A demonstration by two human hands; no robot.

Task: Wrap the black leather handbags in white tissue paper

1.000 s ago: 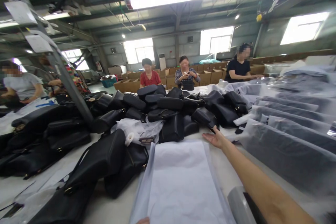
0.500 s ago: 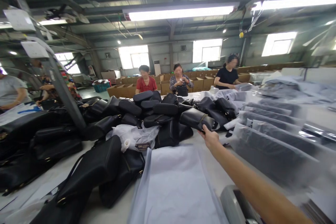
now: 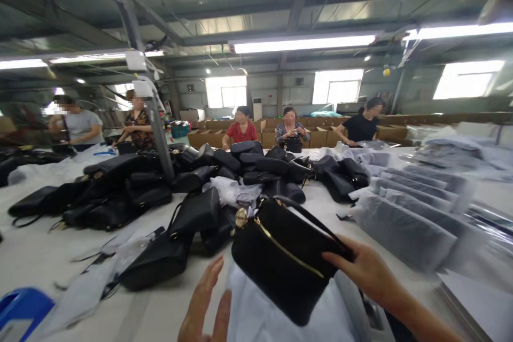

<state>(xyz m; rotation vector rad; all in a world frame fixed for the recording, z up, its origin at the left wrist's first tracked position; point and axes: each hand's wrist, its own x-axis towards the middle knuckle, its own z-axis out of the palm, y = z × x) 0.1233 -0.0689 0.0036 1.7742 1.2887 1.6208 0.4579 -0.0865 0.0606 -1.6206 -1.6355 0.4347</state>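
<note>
In the head view, the bag [image 3: 276, 267] has been brought nearer since the earlier frame, from the heap [image 3: 276, 165] to a place above the sheet [image 3: 254, 312], and the left grip [image 3: 206, 299] has been brought into view at the sheet's left. The bag is held tilted, its zip [image 3: 276, 239] turned to the camera; whether the sheet is touched by its lower corner cannot be told. On the sheet's right side, one end of the bag is clasped by the right grip [image 3: 363, 264], the thumb laid on the front and the strap [image 3: 320, 224] caught near the fingers. Nothing is held by the left grip, its fingers spread apart from the bag. Beyond the sheet, the heap is spread along the bench [image 3: 152, 312]; to its right, sleeves [image 3: 404, 232] are lined up. The bag could well be dropped or twisted, being borne at one end only. The sheet could be creased by a corner, or snagged by the charm [image 3: 241, 217] if that is loose.
</note>
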